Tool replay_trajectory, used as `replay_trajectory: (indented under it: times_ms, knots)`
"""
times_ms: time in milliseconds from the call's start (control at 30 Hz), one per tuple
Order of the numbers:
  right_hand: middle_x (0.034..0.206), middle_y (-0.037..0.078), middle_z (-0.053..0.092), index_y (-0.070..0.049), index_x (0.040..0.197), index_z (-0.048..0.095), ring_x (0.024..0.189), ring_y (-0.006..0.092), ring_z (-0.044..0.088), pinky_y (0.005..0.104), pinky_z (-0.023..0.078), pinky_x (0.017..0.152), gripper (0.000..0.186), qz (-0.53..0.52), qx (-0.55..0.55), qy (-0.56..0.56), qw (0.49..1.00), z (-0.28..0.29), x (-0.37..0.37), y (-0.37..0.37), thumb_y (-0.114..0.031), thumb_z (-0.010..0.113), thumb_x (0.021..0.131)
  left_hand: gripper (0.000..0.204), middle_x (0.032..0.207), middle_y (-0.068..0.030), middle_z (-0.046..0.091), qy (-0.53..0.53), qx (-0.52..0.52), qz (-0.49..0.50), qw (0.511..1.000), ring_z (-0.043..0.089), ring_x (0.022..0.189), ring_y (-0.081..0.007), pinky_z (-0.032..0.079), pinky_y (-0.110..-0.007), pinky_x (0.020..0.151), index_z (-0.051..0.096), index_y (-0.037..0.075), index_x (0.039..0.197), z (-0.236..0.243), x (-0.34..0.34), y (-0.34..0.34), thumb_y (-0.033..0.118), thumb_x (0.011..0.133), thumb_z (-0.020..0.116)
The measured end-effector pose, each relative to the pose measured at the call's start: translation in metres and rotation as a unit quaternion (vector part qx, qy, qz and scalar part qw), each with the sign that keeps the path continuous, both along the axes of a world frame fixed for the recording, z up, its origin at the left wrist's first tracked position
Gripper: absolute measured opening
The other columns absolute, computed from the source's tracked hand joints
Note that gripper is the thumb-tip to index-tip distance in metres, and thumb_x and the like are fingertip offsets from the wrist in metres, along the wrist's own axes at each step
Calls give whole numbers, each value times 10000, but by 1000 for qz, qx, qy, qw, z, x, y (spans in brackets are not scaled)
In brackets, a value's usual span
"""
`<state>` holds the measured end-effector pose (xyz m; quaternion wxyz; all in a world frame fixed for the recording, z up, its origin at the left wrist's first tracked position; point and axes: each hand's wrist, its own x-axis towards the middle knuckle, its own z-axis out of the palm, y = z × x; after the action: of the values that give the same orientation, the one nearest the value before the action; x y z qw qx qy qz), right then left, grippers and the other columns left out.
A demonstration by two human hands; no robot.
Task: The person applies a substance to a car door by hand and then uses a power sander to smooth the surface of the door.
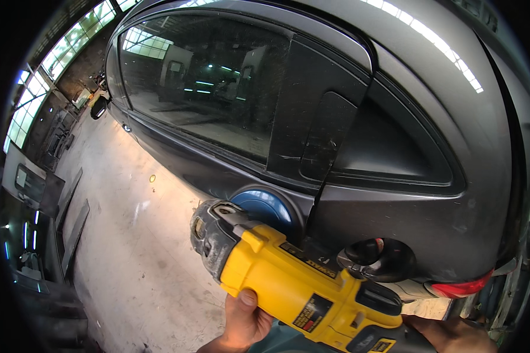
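A yellow and black power polisher [277, 270] lies diagonally across the lower middle of my view. Its blue round pad [265, 206] is at the dark grey car's rear door [188, 170], below the window; I cannot tell whether it touches the paint. My left hand [244, 317] grips the underside of the yellow body, thumb on its side. My right hand [453, 335] is closed on the rear handle at the bottom right, partly hidden by the tool. A black recessed fuel filler area [377, 259] sits just beyond the tool's rear.
The car's rear quarter [465, 212] and red tail light [462, 287] are on the right, its side mirror [98, 107] far left. Beside it is a pale concrete floor [118, 247] with loose dark panels [73, 235], a detached door [29, 182] and tall windows [26, 112] behind.
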<state>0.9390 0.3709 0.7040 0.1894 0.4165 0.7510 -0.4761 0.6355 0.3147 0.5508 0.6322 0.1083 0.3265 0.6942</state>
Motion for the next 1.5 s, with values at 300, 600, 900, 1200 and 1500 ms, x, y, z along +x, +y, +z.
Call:
replay_trajectory:
  times_ms: [300,600,900,1200,1500]
  knots:
    - [1048,221,589,-140,1417,309,869,419,578,451,472,779,964,-26,57,-36,997,27,47,-32,-168,760,566,761,1333,-190,434,-25,11,-25,999,471,1212,-308,436,-441,995,290,-9,1356,33,42,2,315,801,697]
    - [1234,231,506,-109,1432,231,1068,430,522,454,450,883,937,20,81,-21,996,-17,-10,-22,-66,727,638,769,1299,-192,461,-15,1,0,1000,500,1179,-315,450,-445,976,287,-24,1349,0,-5,2,316,801,706]
    - [1239,261,483,-108,1429,226,963,460,557,462,486,813,916,9,120,52,991,-84,-95,-12,-75,715,655,627,1244,-148,515,-9,76,39,996,554,1114,-260,479,-363,939,358,-16,1308,-62,-92,22,249,835,673]
    - [1050,245,568,-130,1411,267,824,428,598,475,510,688,786,17,172,121,977,-134,-155,10,-107,636,718,708,1170,-125,574,36,76,59,995,612,1018,-227,516,-333,888,408,-34,1263,-97,-160,38,351,768,738]
    - [1143,250,547,-107,1406,282,886,426,595,463,508,748,831,-7,146,88,985,-101,-115,-4,-95,682,678,653,1237,-136,529,7,78,37,996,559,1106,-243,488,-357,925,391,-8,1293,-76,-114,31,271,800,716]
